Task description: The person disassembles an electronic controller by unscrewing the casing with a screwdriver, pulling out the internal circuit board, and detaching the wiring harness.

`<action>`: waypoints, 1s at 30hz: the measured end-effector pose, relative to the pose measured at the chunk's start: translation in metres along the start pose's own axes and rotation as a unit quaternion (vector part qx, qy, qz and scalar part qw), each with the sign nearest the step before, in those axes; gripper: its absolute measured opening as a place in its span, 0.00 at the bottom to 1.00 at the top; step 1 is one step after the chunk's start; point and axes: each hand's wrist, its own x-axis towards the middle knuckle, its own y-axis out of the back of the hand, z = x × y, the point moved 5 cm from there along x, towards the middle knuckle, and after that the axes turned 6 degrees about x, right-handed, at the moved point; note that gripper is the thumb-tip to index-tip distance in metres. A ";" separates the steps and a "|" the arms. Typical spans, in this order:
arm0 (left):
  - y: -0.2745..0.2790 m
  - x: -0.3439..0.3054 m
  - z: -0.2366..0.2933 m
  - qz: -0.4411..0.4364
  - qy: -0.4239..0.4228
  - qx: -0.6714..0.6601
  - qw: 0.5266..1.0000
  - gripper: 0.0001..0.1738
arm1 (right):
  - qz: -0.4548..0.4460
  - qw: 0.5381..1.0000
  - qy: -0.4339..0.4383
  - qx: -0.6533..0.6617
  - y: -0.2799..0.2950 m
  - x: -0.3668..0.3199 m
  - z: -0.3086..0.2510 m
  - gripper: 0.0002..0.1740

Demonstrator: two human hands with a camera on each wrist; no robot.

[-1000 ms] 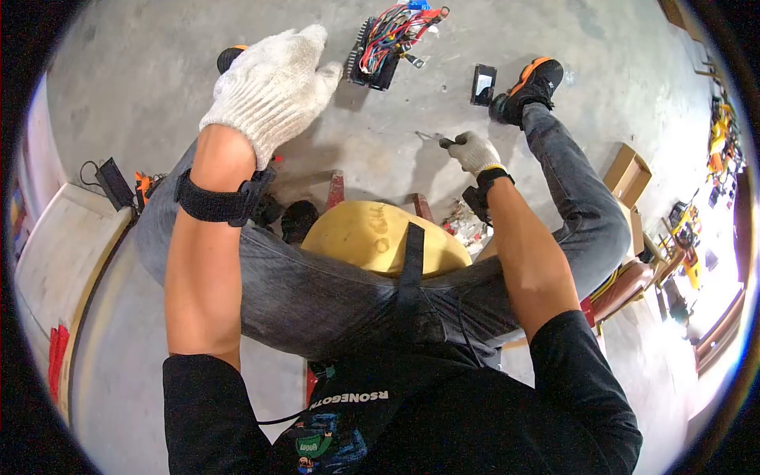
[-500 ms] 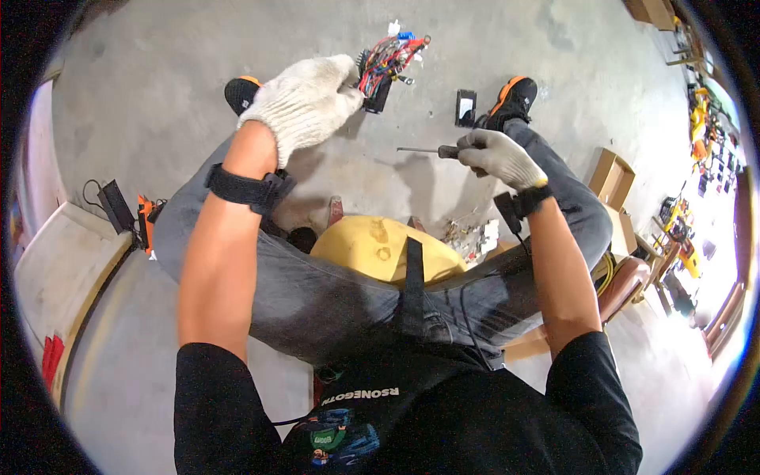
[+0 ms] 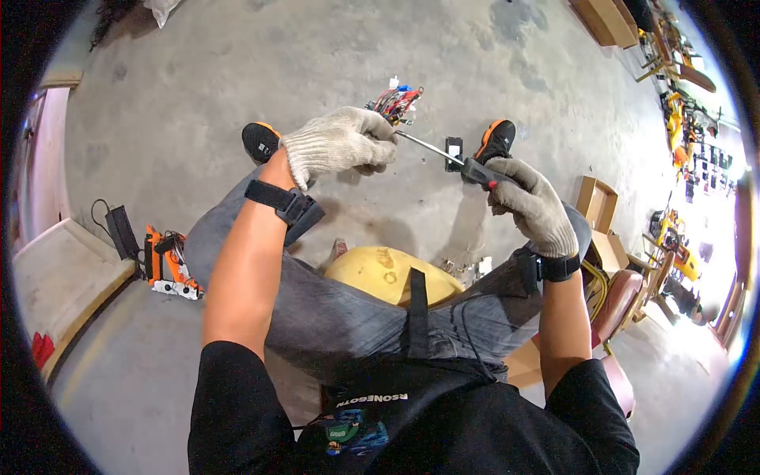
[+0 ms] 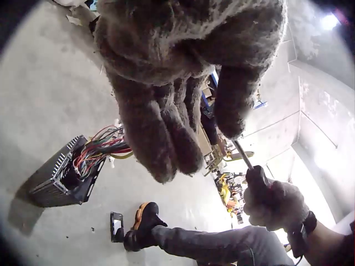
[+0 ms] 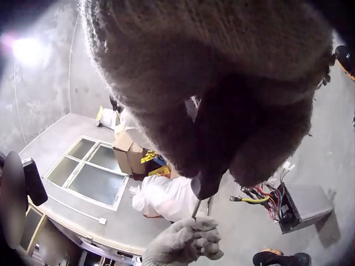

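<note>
My gloved right hand [image 3: 532,202] grips a screwdriver by its dark handle [image 3: 479,172], the metal shaft pointing left. My gloved left hand [image 3: 344,144] is raised opposite, its fingers loosely bent. In the left wrist view a gap shows between thumb and fingers, and the screwdriver shaft [image 4: 243,155] ends close by the thumb tip. Beyond the left hand, a finned metal box [image 4: 58,177] with a bundle of coloured wires [image 3: 400,101] stands on the floor. The left hand covers most of this box in the head view.
A small black rectangular case [image 3: 454,153] lies on the floor beside the right shoe [image 3: 496,140]. A yellow seat [image 3: 380,273] is between the legs. An orange-and-white object [image 3: 169,261] is at left. At right are an open cardboard box [image 3: 598,202] and a chair [image 3: 619,301].
The right hand has come up and left with the screwdriver, bringing its tip to the left hand. The left hand has moved right, toward the screwdriver. The head view has shifted, showing more floor ahead.
</note>
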 end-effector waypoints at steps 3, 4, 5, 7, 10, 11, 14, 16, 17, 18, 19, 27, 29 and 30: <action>0.000 0.001 0.000 -0.007 -0.007 0.015 1.000 0.22 | -0.002 1.000 0.004 0.000 -0.004 -0.003 -0.003 0.29; 0.000 0.002 0.000 -0.003 -0.003 0.004 1.000 0.20 | -0.002 1.000 0.004 -0.001 -0.004 -0.003 -0.003 0.29; 0.000 0.002 0.000 0.000 0.001 -0.006 1.000 0.18 | -0.004 1.000 0.003 -0.003 -0.005 -0.002 -0.004 0.28; 0.001 0.000 0.003 0.004 0.000 -0.024 1.000 0.16 | -0.007 1.000 0.003 -0.005 -0.006 -0.002 -0.005 0.28; 0.002 -0.002 0.007 0.007 0.000 -0.048 0.999 0.13 | -0.009 1.000 0.004 -0.005 -0.008 -0.001 -0.005 0.28; 0.003 -0.002 0.007 0.007 0.001 -0.054 0.999 0.12 | -0.006 1.000 -0.002 -0.012 -0.008 -0.002 -0.006 0.28; 0.002 -0.002 0.007 0.015 0.000 -0.089 0.996 0.11 | -0.002 1.000 -0.006 -0.014 -0.007 -0.002 -0.006 0.28; 0.002 0.000 0.004 0.014 -0.011 -0.099 0.995 0.11 | -0.001 1.000 -0.003 -0.009 -0.006 -0.002 -0.005 0.28; 0.003 0.001 0.004 0.012 -0.021 -0.109 0.994 0.11 | 0.002 1.000 -0.002 -0.004 -0.005 -0.002 -0.004 0.28; 0.002 0.001 0.003 0.011 -0.021 -0.108 0.994 0.11 | 0.005 1.000 0.000 0.001 -0.004 -0.002 -0.004 0.28; 0.002 0.001 0.004 0.015 -0.025 -0.101 0.994 0.11 | 0.006 1.000 0.000 0.001 -0.004 -0.002 -0.004 0.28; 0.003 0.006 -0.003 0.018 -0.023 -0.063 0.998 0.12 | -0.004 1.000 0.005 -0.003 -0.004 -0.001 -0.003 0.29; 0.002 0.007 -0.004 0.017 -0.030 -0.075 0.997 0.12 | -0.003 1.000 0.002 -0.013 -0.002 0.001 -0.001 0.29; 0.002 0.007 -0.004 0.017 -0.029 -0.075 0.997 0.12 | -0.002 1.000 -0.002 -0.022 -0.001 0.001 0.000 0.29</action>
